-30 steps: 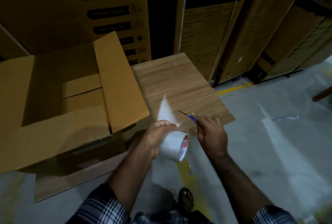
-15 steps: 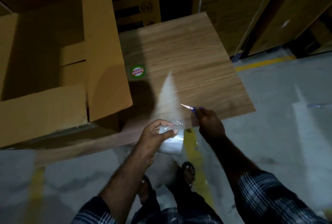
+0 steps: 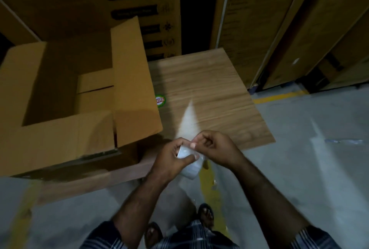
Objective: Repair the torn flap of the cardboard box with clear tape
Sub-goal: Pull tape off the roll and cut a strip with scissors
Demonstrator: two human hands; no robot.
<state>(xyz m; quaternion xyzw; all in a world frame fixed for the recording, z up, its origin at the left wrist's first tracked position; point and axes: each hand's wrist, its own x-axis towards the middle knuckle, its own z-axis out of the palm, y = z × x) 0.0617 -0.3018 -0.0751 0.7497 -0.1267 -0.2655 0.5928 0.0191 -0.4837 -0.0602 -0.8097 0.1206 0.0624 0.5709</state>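
Hands at six o'clock: left hand (image 3: pixel 171 161) grip clamped on white roll of clear tape (image 3: pixel 189 166), right hand (image 3: pixel 215 149) pinching its end, which may refold and stick to itself.

The person is wearing a dark plaid shirt crossed by pale lines, its short sleeves (image 3: pixel 99 236) ending above the elbows and leaving both forearms bare. The left hand (image 3: pixel 171 159) and the right hand (image 3: pixel 217 149) are showing no glove, ring or watch, and the wrists are bare too. Lower down, the same checked cloth is covering the torso (image 3: pixel 191 236), and two feet in dark open sandals (image 3: pixel 205 213) are peeking out beneath it, their detail being blurred in the dim light.
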